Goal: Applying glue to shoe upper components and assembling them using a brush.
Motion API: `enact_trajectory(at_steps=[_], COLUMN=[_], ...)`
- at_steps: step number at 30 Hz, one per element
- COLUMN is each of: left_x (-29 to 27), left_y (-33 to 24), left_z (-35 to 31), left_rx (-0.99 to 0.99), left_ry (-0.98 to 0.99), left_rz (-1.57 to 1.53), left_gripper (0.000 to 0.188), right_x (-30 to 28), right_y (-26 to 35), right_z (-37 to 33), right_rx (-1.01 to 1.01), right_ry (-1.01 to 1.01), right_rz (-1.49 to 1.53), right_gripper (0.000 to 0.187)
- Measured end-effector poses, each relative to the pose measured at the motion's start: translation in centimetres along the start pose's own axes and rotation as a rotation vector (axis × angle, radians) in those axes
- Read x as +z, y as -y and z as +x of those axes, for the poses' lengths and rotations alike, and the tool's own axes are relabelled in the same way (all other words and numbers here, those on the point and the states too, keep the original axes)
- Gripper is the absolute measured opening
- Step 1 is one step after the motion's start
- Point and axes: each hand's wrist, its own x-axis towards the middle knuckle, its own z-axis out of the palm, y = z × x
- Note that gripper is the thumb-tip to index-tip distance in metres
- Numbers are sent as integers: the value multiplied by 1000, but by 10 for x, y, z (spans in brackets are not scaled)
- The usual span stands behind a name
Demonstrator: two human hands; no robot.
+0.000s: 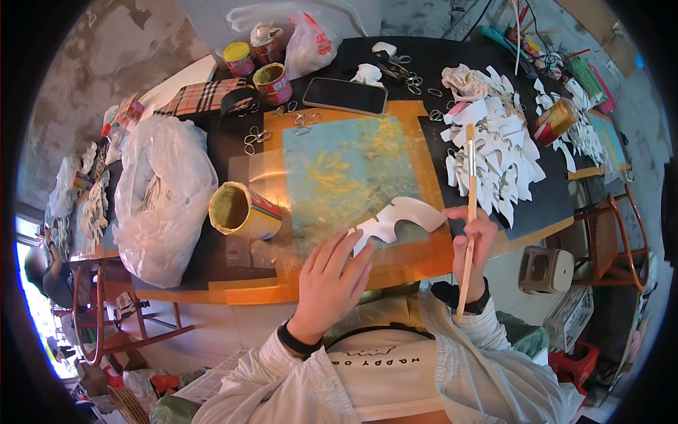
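A curved white cut-out piece [400, 217] with notched edges lies over the near right of a blue-and-yellow stained sheet. My left hand [330, 279] rests at its left end, fingers stretched out and fingertips on or beside it. In my right hand [473, 244] is a brush [472, 169] with a long wooden handle, held upright, bristles at the top. A fingertip of that hand reaches the piece's right end; whether it pinches the piece I cannot tell. Left of the sheet stands an open tin [244, 212] with yellowish residue round its rim.
Right of the sheet is a heap of white cut pieces [494, 155]. A phone [346, 95] lies beyond the sheet, near several metal rings [304, 119]. At left sits a bulky white plastic bag [166, 205]. More tins [272, 83] stand at the back; chairs [607, 244] flank the table.
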Motion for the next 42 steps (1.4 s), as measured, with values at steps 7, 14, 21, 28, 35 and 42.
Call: enact_trajectory(at_steps=[7, 14, 21, 28, 35, 42], left_x=[0, -28, -6, -1, -5, -12], left_y=[10, 39, 59, 58, 54, 57], left_z=[-20, -18, 0, -1, -2, 0], left_rx=[-71, -114, -121, -129, -180, -122], left_ry=[186, 95, 210, 211, 129, 178], left_rz=[-168, -63, -120, -108, -84, -44], left_gripper=[49, 70, 79, 73, 64, 69], right_x=[16, 14, 33, 45, 41, 43], right_y=[15, 42, 49, 54, 52, 54], right_z=[12, 13, 0, -1, -3, -8], right_rx=[188, -82, 0, 132, 159, 219], right_ry=[387, -121, 121, 104, 72, 59], right_rz=[-248, -62, -67, 183, 277, 313], right_gripper=[25, 26, 25, 24, 28, 29])
